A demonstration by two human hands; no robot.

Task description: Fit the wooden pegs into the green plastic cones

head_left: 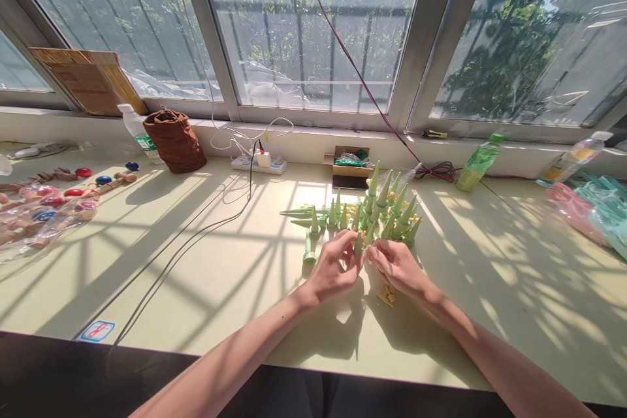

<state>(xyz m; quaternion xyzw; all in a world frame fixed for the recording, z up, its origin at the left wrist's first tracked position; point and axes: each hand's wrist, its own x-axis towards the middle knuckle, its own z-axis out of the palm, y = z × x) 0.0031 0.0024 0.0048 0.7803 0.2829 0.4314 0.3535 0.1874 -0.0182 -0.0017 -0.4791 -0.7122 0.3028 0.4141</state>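
Observation:
My left hand [339, 262] is closed around a green pointed cone [358, 245], held upright above the table. Close beside it, my right hand [396, 265] has its thumb and finger pinched together near the cone; whatever is between them is too small to make out. Just beyond both hands stands a cluster of similar green cones [384, 199], with small yellow bits among them. A few cones lie on their sides [301, 212] at the cluster's left. One green piece with a round base [309, 249] stands left of my left hand. Small yellow pieces [386, 295] lie beneath my right hand.
At the back are an open cardboard box [350, 166], a power strip [258, 164] with cables, a brown pouch [175, 141] and a green-capped bottle [480, 162]. Bagged wooden toys [44, 215] lie left; plastic bags [595, 212] lie right. Black cables [196, 228] cross the table.

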